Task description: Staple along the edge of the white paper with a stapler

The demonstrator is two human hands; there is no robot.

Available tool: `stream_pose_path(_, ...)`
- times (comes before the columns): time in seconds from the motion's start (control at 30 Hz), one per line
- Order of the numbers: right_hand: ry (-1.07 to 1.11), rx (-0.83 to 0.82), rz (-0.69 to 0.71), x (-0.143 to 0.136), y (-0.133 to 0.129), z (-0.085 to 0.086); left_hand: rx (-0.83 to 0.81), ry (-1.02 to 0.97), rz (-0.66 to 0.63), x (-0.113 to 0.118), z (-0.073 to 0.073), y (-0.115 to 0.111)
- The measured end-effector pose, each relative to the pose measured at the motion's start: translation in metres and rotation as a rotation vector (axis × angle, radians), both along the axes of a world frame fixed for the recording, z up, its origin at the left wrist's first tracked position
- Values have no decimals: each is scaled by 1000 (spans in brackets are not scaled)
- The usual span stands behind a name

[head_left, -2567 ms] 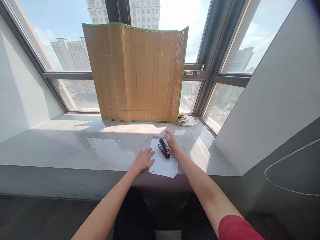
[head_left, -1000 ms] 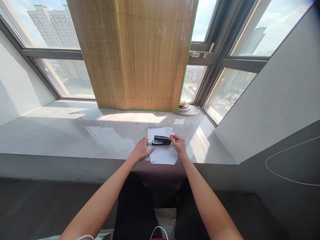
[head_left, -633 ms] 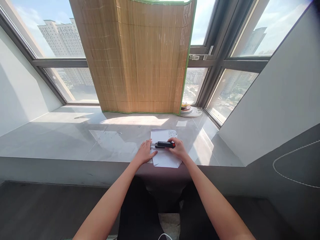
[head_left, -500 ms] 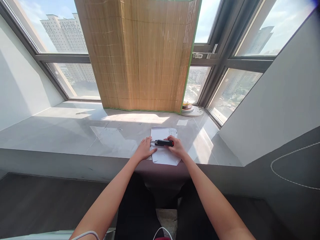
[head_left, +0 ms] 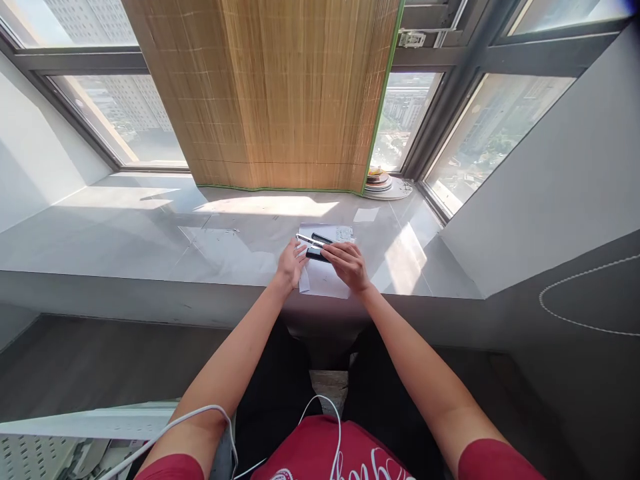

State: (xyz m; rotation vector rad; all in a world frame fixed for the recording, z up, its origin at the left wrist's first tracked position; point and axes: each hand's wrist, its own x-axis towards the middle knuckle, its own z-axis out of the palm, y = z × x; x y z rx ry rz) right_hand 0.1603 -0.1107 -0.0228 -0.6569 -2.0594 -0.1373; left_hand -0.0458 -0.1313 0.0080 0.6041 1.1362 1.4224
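Note:
A black and silver stapler (head_left: pixel 317 254) is held opened up above white paper (head_left: pixel 325 283), its parts spread apart and its silver rail slanting to the left. My right hand (head_left: pixel 347 263) grips its right end, fingers wrapped over the top. My left hand (head_left: pixel 291 262) is beside the stapler's left end, palm turned partly up and fingers apart; whether its fingertips touch the stapler is hard to tell. The paper lies at the front edge of the grey sill (head_left: pixel 225 257), with some dark print at its upper right corner.
Behind the paper hangs a bamboo blind (head_left: pixel 290 100) in front of the windows. Stacked plates (head_left: pixel 383 183) stand at the sill's back right. A white cable (head_left: pixel 200 410) crosses my left arm. At the right, a beaded cord (head_left: pixel 560 283) hangs by the wall.
The stapler has gone from closed and level to opened up. My left hand has turned from palm down on the paper to palm partly up. The view has tipped downward.

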Motion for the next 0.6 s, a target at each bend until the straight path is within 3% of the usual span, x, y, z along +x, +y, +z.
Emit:
stream_pose_path(0.1, -117, 55, -11, 0, 1, -3, -82, -307, -38, 7, 6, 8)
stream_pose_path(0.2, -138, 69, -56, 1, 0, -4, -36, -426, -44, 4, 9, 13)
stream_pose_path(0.33, -142, -28, -72, 2, -1, -3, -28, -393, -112, -3, 4, 16)
stream_pose_path(0.6, -99, -199, 13, 2, -3, -3, 0, -228, -84, -11, -3, 18)
